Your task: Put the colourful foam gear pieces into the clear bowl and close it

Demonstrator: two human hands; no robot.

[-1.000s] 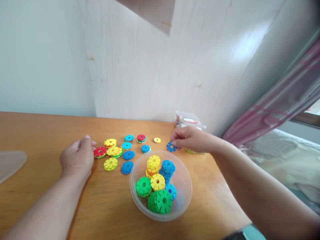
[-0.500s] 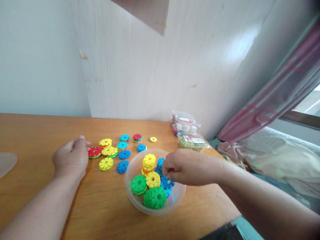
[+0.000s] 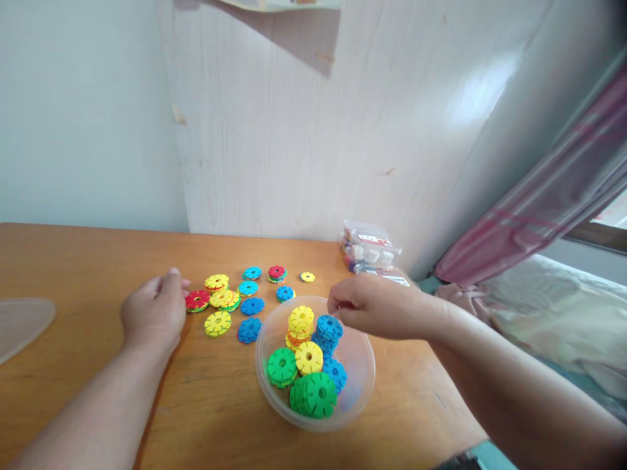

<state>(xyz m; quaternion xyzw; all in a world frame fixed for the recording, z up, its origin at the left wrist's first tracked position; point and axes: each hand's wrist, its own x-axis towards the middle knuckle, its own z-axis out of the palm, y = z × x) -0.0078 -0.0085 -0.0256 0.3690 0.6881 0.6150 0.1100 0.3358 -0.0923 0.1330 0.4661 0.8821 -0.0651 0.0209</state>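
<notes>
Head view, single entry.

Clear plastic bowl, lower centre of the frame, on the wooden table. It held toothed plastic discs sorted by colour: a green stack, a second green stack, yellow discs and blue discs. The grouping suggested deliberate stacking rather than dropping.

Right hand, centre right, hovered over the bowl's far rim, fingers curled and pinched together above the blue discs. Whether a disc lay between the fingertips could not be made out.

Left hand, centre left, rested on the table in a loose curl, thumb just beside a red disc. It did not appear to grip anything, though its palm side was hidden.

Loose discs, mixed yellow, blue and red, lay scattered between the left hand and the bowl.

Small packaged boxes stood against the wall, the nearer one partly covered by the right hand. A translucent lid was cut off at the left edge. A pink curtain hung at right, blurred.
</notes>
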